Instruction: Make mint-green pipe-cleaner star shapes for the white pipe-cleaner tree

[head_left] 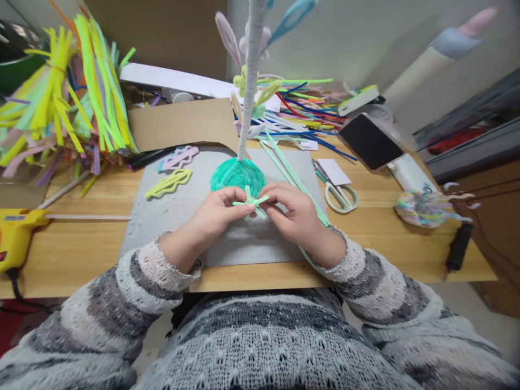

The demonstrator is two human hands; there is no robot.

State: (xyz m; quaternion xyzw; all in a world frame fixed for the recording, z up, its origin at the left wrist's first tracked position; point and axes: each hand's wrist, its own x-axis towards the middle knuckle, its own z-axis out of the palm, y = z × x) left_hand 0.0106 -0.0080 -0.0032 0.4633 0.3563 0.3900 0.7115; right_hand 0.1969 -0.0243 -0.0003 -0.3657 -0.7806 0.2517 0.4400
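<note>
A small star-like piece of mint green pipe cleaner is held between both hands over the grey mat. My left hand pinches its left side between thumb and fingers. On its right side, my right hand grips an arm of the same piece with closed fingertips. Just behind the hands sits a round teal coiled base with a white wrapped stem standing up from it. Long mint green pipe cleaners run across the mat and pass under my right hand.
White-handled scissors and a phone lie at right. Zigzag yellow and pink pieces rest on the mat's left. A yellow glue gun is far left, below bundled pipe cleaners. Cardboard lies behind.
</note>
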